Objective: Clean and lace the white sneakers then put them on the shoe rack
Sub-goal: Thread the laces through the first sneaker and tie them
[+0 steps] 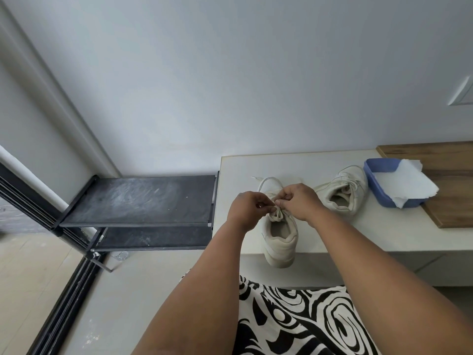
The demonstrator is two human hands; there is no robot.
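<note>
Both hands work the lace at the throat of the near off-white fabric sneaker (280, 231), which sits on the pale cream tabletop (332, 234) w/ its heel hanging just over the front edge. Left hand (247, 208) is pinched on one strand of the thin white shoelace (268, 181); right hand (299, 201) is pinched on the other side, fingertips nearly touching over the tongue. A loop of lace arcs past the toe.

The second off-white sneaker (344, 192) lies further right, touching the blue plastic tub (371, 172) that holds a white paper sheet (412, 185). Its laces look loose; can't tell if it's fully threaded.

Step in hand looks like tying/tightening the bow. To do it well: keep even tension on both strands, snug the knot down on the tongue, equal loops, ends not dragging. Push the shoe back a bit so it won't tip off the edge.

The black metal shoe rack (138, 203) stands just left of the table, top shelf bare & dusty-looking; probably worth a wipe before shoes go on.
</note>
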